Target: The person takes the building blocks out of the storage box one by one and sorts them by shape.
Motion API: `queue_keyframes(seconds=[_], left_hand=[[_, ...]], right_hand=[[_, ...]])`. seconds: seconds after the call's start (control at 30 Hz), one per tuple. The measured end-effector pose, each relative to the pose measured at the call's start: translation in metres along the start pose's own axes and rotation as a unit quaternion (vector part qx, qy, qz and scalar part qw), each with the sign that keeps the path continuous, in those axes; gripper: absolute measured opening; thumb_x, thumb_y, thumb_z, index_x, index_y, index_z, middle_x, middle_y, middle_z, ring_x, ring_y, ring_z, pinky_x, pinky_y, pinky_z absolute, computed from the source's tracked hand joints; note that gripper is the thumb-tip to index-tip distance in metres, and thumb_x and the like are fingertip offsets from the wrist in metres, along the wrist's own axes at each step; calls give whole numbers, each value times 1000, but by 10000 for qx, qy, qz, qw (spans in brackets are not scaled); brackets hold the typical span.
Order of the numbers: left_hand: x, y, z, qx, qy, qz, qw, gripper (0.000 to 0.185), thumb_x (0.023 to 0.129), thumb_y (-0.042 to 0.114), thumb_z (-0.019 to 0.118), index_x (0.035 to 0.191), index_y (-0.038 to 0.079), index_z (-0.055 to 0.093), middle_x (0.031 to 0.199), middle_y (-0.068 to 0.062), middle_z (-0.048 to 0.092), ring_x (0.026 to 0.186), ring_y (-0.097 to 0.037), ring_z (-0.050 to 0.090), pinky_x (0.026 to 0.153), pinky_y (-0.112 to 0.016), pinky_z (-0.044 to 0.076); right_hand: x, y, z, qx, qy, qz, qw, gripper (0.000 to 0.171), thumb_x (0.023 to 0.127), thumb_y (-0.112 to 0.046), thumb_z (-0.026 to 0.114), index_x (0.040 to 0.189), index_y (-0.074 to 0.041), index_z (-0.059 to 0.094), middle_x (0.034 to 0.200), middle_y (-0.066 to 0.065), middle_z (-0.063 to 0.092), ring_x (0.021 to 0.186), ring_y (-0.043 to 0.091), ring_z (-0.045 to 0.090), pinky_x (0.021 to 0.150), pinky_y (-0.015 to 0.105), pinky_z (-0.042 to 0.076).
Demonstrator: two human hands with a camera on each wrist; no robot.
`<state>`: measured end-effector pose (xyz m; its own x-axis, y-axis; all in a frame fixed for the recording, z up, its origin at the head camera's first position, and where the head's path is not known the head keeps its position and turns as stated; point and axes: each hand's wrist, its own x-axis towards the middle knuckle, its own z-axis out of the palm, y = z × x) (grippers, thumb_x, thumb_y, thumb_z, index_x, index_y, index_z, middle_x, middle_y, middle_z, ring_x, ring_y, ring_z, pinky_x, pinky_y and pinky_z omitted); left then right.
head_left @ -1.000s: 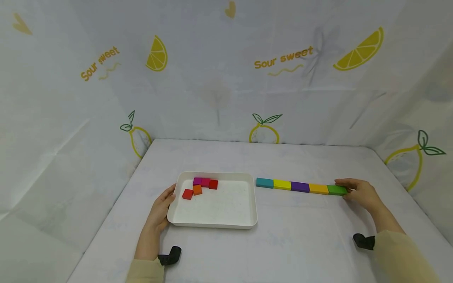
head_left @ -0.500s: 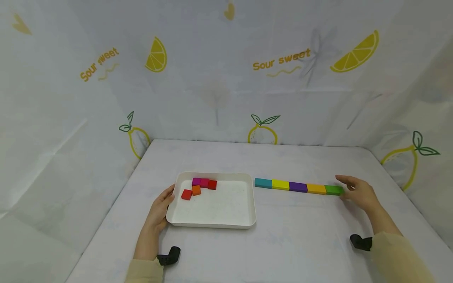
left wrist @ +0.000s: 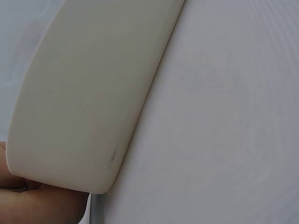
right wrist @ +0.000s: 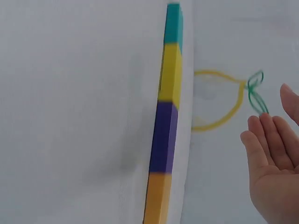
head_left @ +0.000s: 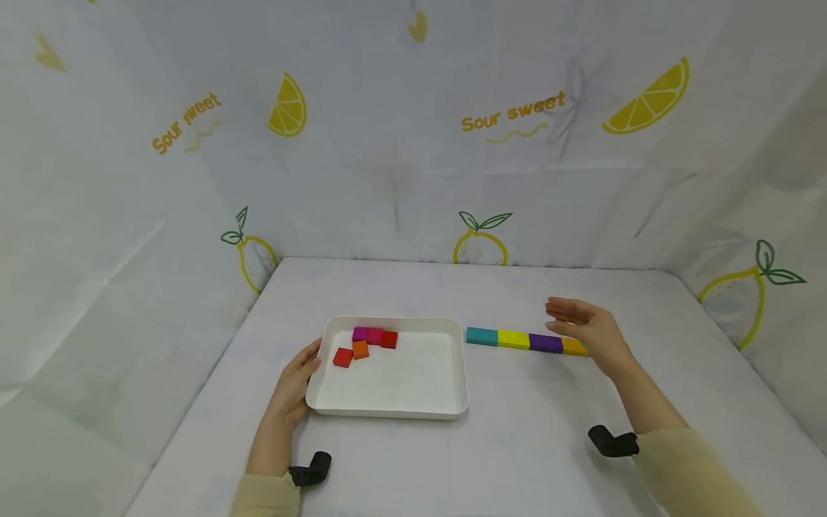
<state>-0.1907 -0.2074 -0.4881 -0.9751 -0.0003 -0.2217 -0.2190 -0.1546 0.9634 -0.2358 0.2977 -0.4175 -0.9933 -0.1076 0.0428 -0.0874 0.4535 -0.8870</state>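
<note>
My left hand point(head_left: 293, 382) holds the left side of a shallow white tray point(head_left: 413, 414). In the left wrist view, its fingers point(left wrist: 44, 203) press at the tray's outer corner, partly hidden by the wall point(left wrist: 88, 93). My right hand point(head_left: 594, 336), empty with fingers extended, hovers over the right end of a row of coloured blocks. Teal point(head_left: 482, 336), yellow point(head_left: 513, 339), purple point(head_left: 545, 343) and orange point(head_left: 573, 347) blocks lie end to end; the green one is hidden behind the hand. In the right wrist view, the right hand point(right wrist: 275, 172) is apart from the row.
Inside the tray's upper left lie several small square blocks: magenta point(head_left: 360, 334), pink point(head_left: 375, 335), red point(head_left: 389, 339), orange point(head_left: 360, 350) and another red one point(head_left: 343, 357). A white cloth covers the table point(head_left: 504, 445). Behind it hangs a lemon-printed white sheet point(head_left: 388, 179).
My right hand has let go of the green block at the row's right end, lifted and moved left above the row. The left hand and tray have stayed put.
</note>
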Motion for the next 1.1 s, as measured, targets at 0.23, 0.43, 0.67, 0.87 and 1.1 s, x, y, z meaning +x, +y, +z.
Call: queue_keyframes(seconds=[0.23, 0.43, 0.67, 0.87, 1.1], left_hand=[[0, 1, -2, 93, -63, -29, 9999, 51, 108, 11, 32, 157, 9, 23, 166, -11, 20, 148, -28, 28, 89, -10, 48], [-1, 2, -4, 155, -39, -46, 9999, 51, 108, 12, 31, 158, 10, 23, 166, -10, 19, 148, -28, 28, 89, -10, 47], [-1, 1, -7, 102, 18, -48, 9999, 50, 108, 11, 30, 158, 10, 22, 166, -10, 20, 147, -28, 29, 88, -10, 48], [-1, 1, -6, 60, 32, -31, 10000, 50, 107, 10, 30, 157, 10, 23, 166, -10, 21, 146, -28, 30, 88, -11, 49], [1, -1, -3, 21, -44, 0, 10000, 50, 108, 12, 31, 157, 10, 23, 166, -10, 21, 146, -29, 30, 89, -12, 49]], right_hand=[[-1, -22, 66, 455, -400, 7, 9982, 55, 92, -25, 71, 140, -5, 53, 142, 20, 57, 121, 12, 62, 90, 11, 51], [6, -35, 114, 946, -323, -142, 9949, 53, 87, -21, 76, 135, -5, 58, 137, 16, 61, 129, 34, 56, 92, 16, 54], [19, -61, 167, 1091, -522, -348, 9920, 49, 84, -13, 78, 131, -6, 63, 132, 13, 66, 124, 28, 60, 103, 27, 51], [31, -80, 205, 1264, -630, -105, 9899, 49, 84, -10, 78, 130, -4, 63, 130, 12, 67, 123, 28, 62, 105, 37, 49], [45, -81, 233, 1204, -414, 165, 9917, 44, 82, -3, 76, 125, -7, 67, 125, 11, 70, 119, 27, 64, 106, 40, 49]])
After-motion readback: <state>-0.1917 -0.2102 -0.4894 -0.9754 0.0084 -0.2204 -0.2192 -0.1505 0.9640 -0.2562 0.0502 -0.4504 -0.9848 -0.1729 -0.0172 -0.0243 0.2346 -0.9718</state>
